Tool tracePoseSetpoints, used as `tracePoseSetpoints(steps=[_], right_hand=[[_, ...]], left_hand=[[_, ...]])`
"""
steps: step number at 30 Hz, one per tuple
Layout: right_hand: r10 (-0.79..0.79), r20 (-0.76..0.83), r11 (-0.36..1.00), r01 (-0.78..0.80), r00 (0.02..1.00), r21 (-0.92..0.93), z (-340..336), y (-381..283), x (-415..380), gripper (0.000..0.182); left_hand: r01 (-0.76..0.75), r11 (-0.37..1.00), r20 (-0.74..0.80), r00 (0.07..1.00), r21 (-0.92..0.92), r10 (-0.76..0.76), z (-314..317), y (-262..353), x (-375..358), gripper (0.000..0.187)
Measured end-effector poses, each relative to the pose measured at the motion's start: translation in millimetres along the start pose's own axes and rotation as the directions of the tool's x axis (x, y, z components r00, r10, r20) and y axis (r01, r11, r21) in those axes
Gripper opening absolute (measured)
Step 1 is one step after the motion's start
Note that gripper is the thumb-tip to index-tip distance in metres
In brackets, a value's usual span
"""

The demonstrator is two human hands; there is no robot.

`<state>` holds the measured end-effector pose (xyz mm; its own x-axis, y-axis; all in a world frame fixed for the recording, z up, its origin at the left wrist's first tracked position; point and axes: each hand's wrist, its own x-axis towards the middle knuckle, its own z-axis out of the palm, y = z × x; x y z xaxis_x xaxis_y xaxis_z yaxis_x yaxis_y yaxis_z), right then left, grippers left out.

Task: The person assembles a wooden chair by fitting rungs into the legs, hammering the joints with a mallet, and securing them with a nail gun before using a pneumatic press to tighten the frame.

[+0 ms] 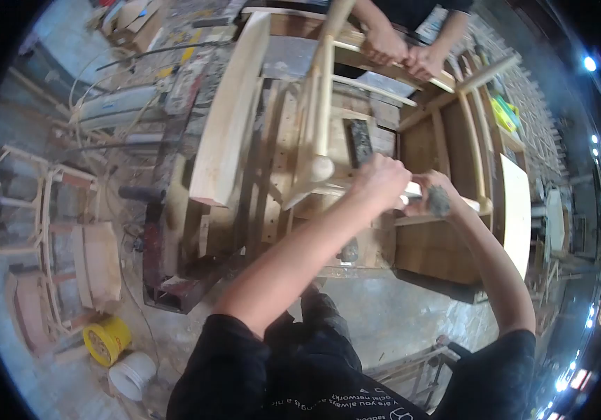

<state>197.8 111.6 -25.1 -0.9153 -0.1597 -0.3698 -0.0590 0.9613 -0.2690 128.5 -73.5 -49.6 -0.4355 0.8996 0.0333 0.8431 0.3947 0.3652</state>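
Observation:
A pale wooden frame of round posts and rails, like a chair frame (323, 105), stands on the workbench in front of me. My left hand (382, 182) is closed at its near rail (332, 189), fingers curled over the wood. Beside it, my right hand (432, 190) is closed around a grey, rough-looking lump (439, 201) against the same rail; its exact kind I cannot make out. A dark oblong block (361, 142) lies within the frame, just beyond my left hand. Both palms are hidden.
Across the bench, another person's hands (402, 56) grip the far rail. A long pale timber (230, 112) lies left of the frame, and a wooden box-like structure (430, 255) is at right. Yellow (107, 341) and white buckets (132, 374) stand on the floor at lower left, near wooden frames (45, 231).

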Motion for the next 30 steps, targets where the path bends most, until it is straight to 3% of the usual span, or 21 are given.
tracePoseSetpoints(steps=[2, 3, 5, 7, 8, 11, 14, 18, 21, 27, 28, 30], right_hand=[[0.023, -0.046, 0.997, -0.026, 0.999, -0.072, -0.3, -6.1, -3.1, 0.061], [0.066, 0.002, 0.994, -0.065, 0.998, -0.087, 0.4, -5.2, -3.0, 0.076], [0.011, -0.152, 0.999, -0.016, 0.988, -0.031, -1.5, -15.1, -16.7, 0.098], [-0.083, -0.385, 0.991, 0.034, 0.919, -0.131, 5.4, -14.0, -38.8, 0.115], [-0.057, -0.514, 0.995, 0.005, 0.856, -0.103, 10.8, -18.3, -55.3, 0.114], [0.045, -0.730, 0.991, -0.124, 0.682, -0.055, 26.2, -11.9, -107.7, 0.101], [0.186, -0.832, 0.974, -0.208, 0.523, 0.087, 65.9, 10.6, -146.1, 0.091], [0.127, -0.866, 0.982, -0.182, 0.484, 0.043, 95.3, 10.6, -162.7, 0.080], [0.089, -0.835, 0.990, -0.137, 0.543, 0.016, 103.1, 7.6, -149.3, 0.079], [-0.141, -0.629, 0.982, 0.030, 0.764, -0.184, 43.8, -12.5, -53.7, 0.112], [-0.145, -0.582, 0.980, 0.036, 0.800, -0.194, 39.4, -13.1, -42.1, 0.113], [-0.119, -0.425, 0.984, 0.048, 0.897, -0.173, 28.1, -12.9, -22.1, 0.118]], left_hand=[[-0.014, 1.000, 0.009, 1.000, 0.017, 0.014, 3.8, -1.2, 1.9, 0.039], [-0.022, 1.000, 0.026, 0.999, 0.007, 0.022, -0.6, -1.2, 0.3, 0.040], [0.005, 1.000, 0.073, 0.997, -0.005, -0.005, -3.1, -0.4, 0.6, 0.047], [0.003, 0.999, 0.053, 0.999, 0.039, -0.005, -5.4, 1.4, -2.0, 0.051], [0.005, 0.998, 0.048, 0.999, 0.059, -0.008, -6.2, 0.3, -1.5, 0.054], [0.139, 0.990, 0.270, 0.955, -0.027, -0.126, -36.5, 4.6, 4.4, 0.079], [0.125, 0.990, 0.171, 0.979, -0.063, -0.113, -49.5, 9.7, 0.1, 0.089], [0.092, 0.991, 0.214, 0.974, -0.098, -0.069, -33.3, 17.4, 0.2, 0.088], [0.116, 0.993, 0.155, 0.981, -0.012, -0.113, -10.2, 20.6, 0.9, 0.079], [0.121, 0.990, 0.177, 0.975, 0.071, -0.132, -9.2, 24.8, 5.7, 0.050], [0.058, 0.994, 0.112, 0.991, 0.090, -0.068, -4.8, 19.3, 7.0, 0.057], [0.113, 0.983, 0.195, 0.971, 0.147, -0.141, -4.6, 20.5, 8.6, 0.063]])
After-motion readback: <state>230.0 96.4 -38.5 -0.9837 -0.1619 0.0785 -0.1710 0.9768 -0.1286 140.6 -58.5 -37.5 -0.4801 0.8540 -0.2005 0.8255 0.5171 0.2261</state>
